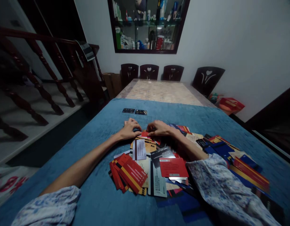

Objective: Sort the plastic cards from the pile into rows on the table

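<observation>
A small red card [145, 134] lies between my two hands at the far edge of a loose pile of cards. My left hand [130, 129] has curled fingers, its thumb tip at the card's left end. From the other side my right hand [159, 128] bends its fingers in, with the thumb at the card's right end. Just nearer are yellow striped cards [147, 145] and a white card with a dark stripe [139, 149]. Fanned red cards [132, 172], a grey-green card [158, 182] and a larger red card [174, 168] lie closer to me.
Two black cards [134, 111] lie apart, beyond my hands, on the blue tablecloth [95, 138]. Many blue, red and dark cards [220, 150] spread to the right, partly behind my right arm. Chairs [149, 72] stand at the far end; a wooden railing [41, 62] runs along the left.
</observation>
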A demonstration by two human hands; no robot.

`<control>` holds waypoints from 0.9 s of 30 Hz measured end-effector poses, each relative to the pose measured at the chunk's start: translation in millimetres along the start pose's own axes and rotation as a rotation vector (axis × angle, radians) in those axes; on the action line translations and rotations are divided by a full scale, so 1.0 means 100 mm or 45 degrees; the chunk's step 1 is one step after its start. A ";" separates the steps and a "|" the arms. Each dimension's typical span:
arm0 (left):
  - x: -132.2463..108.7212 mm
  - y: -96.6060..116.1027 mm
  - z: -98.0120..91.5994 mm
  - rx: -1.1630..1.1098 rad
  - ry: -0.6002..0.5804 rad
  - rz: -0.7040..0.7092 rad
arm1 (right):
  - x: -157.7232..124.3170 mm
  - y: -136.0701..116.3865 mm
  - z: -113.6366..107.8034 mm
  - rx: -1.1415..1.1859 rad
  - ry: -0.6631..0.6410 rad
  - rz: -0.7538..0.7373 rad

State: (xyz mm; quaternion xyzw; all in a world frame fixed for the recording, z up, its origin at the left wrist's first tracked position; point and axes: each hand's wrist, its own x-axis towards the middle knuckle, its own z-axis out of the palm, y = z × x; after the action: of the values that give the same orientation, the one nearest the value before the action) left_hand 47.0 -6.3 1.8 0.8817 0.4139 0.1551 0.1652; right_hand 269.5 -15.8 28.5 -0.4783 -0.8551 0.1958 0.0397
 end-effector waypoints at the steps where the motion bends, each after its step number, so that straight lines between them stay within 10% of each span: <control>1: 0.00 0.00 0.01 -0.001 -0.001 -0.008 | 0.01 0.01 0.01 0.004 -0.002 0.009; 17: 0.03 -0.07 0.04 0.040 0.129 -0.066 | 0.11 0.07 0.23 -0.173 0.264 0.038; 27: 0.02 -0.13 -0.10 0.038 -0.082 0.036 | 0.11 0.06 0.22 -0.193 0.256 0.064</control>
State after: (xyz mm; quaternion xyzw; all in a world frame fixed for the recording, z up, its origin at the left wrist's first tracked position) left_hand 35.4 4.8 6.0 0.8943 0.3982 0.1227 0.1629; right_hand 262.9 -10.8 4.7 -0.5183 -0.8470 0.0826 0.0841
